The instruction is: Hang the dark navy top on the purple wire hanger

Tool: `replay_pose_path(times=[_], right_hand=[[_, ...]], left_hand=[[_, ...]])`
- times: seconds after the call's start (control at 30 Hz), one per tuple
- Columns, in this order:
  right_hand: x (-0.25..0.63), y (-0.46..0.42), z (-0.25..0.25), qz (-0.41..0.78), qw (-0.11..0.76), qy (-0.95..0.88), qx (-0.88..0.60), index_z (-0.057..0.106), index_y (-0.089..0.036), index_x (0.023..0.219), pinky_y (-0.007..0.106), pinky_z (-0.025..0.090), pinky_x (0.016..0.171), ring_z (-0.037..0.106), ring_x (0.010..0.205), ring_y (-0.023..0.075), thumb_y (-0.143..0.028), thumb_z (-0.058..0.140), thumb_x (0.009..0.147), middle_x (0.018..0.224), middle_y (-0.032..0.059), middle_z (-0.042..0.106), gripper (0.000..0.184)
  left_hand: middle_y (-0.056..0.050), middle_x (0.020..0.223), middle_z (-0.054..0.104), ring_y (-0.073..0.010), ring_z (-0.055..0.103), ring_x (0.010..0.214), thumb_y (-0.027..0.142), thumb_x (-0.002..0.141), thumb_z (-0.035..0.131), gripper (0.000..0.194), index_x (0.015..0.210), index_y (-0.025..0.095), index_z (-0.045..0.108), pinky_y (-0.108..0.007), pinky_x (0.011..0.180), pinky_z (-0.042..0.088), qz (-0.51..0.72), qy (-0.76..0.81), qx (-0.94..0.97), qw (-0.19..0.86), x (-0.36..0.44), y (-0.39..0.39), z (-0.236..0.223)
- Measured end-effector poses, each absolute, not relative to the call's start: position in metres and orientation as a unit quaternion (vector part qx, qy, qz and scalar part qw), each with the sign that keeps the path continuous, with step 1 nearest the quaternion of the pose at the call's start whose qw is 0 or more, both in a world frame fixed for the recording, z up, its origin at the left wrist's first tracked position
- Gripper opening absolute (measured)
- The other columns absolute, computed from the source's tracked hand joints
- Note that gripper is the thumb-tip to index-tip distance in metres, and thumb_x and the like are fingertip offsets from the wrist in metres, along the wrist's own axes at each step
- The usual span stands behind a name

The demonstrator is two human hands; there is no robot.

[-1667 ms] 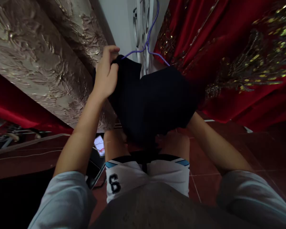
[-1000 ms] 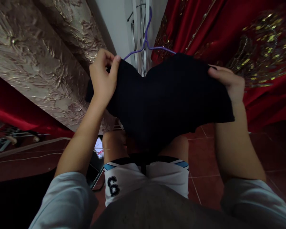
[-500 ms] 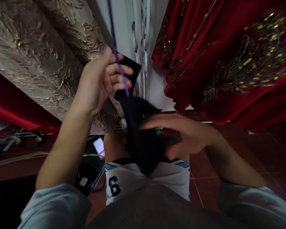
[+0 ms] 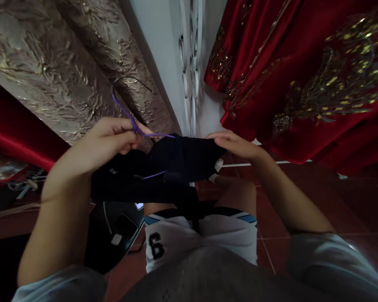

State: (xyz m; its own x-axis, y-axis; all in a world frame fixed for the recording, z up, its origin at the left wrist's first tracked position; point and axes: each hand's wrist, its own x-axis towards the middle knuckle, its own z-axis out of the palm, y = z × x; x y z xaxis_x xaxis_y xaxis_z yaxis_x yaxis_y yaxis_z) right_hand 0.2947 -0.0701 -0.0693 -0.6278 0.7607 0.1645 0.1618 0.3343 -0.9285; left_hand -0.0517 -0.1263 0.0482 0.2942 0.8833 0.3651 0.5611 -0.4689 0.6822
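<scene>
The left hand (image 4: 105,141) pinches the purple hanger (image 4: 135,125) at its neck, the hook reaching towards 11 o'clock and one arm running towards 3 into the dark top (image 4: 189,159). The top lies between the hands, at 4 o'clock from the left grip, long axis roughly 9 to 3; the right hand (image 4: 234,144) pinches its 2 o'clock edge
</scene>
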Motion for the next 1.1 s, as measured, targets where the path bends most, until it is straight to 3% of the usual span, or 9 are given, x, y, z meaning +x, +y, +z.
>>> replay_pose_path(times=[0.1, 0.2, 0.27, 0.4, 0.67, 0.83, 0.9, 1.0, 1.1], right_hand=[[0.293, -0.073, -0.06, 0.53, 0.395, -0.668, -0.342, 0.061, -0.021, 0.072, 0.024, 0.041, 0.047, 0.051, 0.053, 0.0107, -0.065, 0.066, 0.087, 0.061, -0.0014, 0.056, 0.047], [0.292, -0.051, -0.034, 0.478, 0.512, -0.602, -0.382, 0.06, -0.022, 0.074, 0.03, 0.049, 0.056, 0.057, 0.061, 0.0147, -0.066, 0.072, 0.08, 0.066, 0.0013, 0.061, 0.046], [0.294, -0.027, -0.013, 0.433, 0.563, -0.585, -0.391, 0.059, -0.023, 0.077, 0.036, 0.054, 0.068, 0.063, 0.073, 0.0188, -0.068, 0.072, 0.078, 0.072, 0.0041, 0.065, 0.046], [0.308, 0.002, 0.015, 0.358, 0.627, -0.567, -0.396, 0.057, -0.027, 0.08, 0.044, 0.056, 0.079, 0.065, 0.091, 0.0258, -0.073, 0.067, 0.078, 0.078, 0.0073, 0.068, 0.047], [0.334, -0.049, -0.032, 0.31, 0.73, -0.466, -0.392, 0.054, -0.028, 0.074, 0.043, 0.056, 0.073, 0.064, 0.083, 0.0242, -0.062, 0.066, 0.085, 0.079, 0.004, 0.064, 0.038], [0.34, -0.047, -0.053, 0.251, 0.735, -0.464, -0.427, 0.055, -0.025, 0.077, 0.041, 0.053, 0.082, 0.061, 0.079, 0.02, -0.052, 0.061, 0.089, 0.08, 0.0036, 0.06, 0.031], [0.33, -0.054, -0.061, 0.117, 0.747, -0.465, -0.461, 0.06, -0.022, 0.094, 0.043, 0.05, 0.095, 0.062, 0.097, 0.0213, -0.042, 0.064, 0.087, 0.101, 0.0062, 0.064, 0.022], [0.288, -0.086, -0.087, -0.045, 0.746, -0.421, -0.513, 0.057, -0.022, 0.121, 0.045, 0.044, 0.105, 0.055, 0.122, 0.0233, -0.032, 0.067, 0.084, 0.13, 0.0075, 0.057, 0.039], [0.231, -0.126, -0.124, 0.177, 0.672, -0.479, -0.536, 0.06, -0.025, 0.088, 0.036, 0.051, 0.076, 0.061, 0.08, 0.0182, -0.045, 0.068, 0.088, 0.086, 0.0019, 0.062, 0.021]], left_hand=[[-0.005, 0.078, 0.073, -0.0144, 0.063, 0.061, 0.027, 0.081, 0.073, 0.015, 0.094, 0.023, 0.079, -0.028, 0.056, 0.054, 0.411, 0.475, 0.721, 0.294, -0.046, -0.112, 0.038], [-0.008, 0.113, 0.073, -0.0229, 0.069, 0.1, 0.03, 0.086, 0.074, 0.032, 0.117, 0.025, 0.073, -0.041, 0.093, 0.057, 0.511, 0.458, 0.714, 0.138, -0.041, -0.101, 0.028], [-0.008, 0.122, 0.068, -0.0255, 0.063, 0.115, 0.032, 0.093, 0.068, 0.033, 0.124, 0.024, 0.068, -0.044, 0.104, 0.052, 0.537, 0.455, 0.71, -0.02, -0.038, -0.1, 0.02], [-0.008, 0.104, 0.068, -0.0265, 0.063, 0.107, 0.031, 0.101, 0.053, 0.028, 0.124, 0.022, 0.067, -0.046, 0.105, 0.047, 0.489, 0.45, 0.732, -0.147, -0.03, -0.106, -0.003], [-0.008, 0.104, 0.066, -0.0213, 0.066, 0.089, 0.021, 0.102, 0.044, 0.064, 0.163, 0.025, 0.027, -0.034, 0.083, 0.056, 0.224, 0.424, 0.877, 0.007, 0.008, -0.105, -0.071], [-0.012, 0.109, 0.068, -0.022, 0.066, 0.098, 0.023, 0.104, 0.046, 0.04, 0.142, 0.015, 0.057, -0.036, 0.089, 0.056, 0.351, 0.42, 0.835, 0.05, 0.03, -0.11, -0.092], [-0.008, 0.098, 0.07, -0.0178, 0.066, 0.088, 0.02, 0.103, 0.049, 0.03, 0.125, 0.016, 0.069, -0.031, 0.082, 0.055, 0.428, 0.412, 0.802, 0.062, 0.037, -0.116, -0.093], [-0.003, 0.086, 0.07, -0.0133, 0.063, 0.074, 0.015, 0.099, 0.058, 0.021, 0.109, 0.018, 0.076, -0.026, 0.071, 0.053, 0.528, 0.408, 0.742, 0.067, 0.05, -0.131, -0.09], [-0.001, 0.081, 0.07, -0.0116, 0.062, 0.07, 0.012, 0.095, 0.063, 0.017, 0.1, 0.019, 0.077, -0.024, 0.067, 0.052, 0.582, 0.403, 0.7, 0.096, 0.067, -0.148, -0.087]])
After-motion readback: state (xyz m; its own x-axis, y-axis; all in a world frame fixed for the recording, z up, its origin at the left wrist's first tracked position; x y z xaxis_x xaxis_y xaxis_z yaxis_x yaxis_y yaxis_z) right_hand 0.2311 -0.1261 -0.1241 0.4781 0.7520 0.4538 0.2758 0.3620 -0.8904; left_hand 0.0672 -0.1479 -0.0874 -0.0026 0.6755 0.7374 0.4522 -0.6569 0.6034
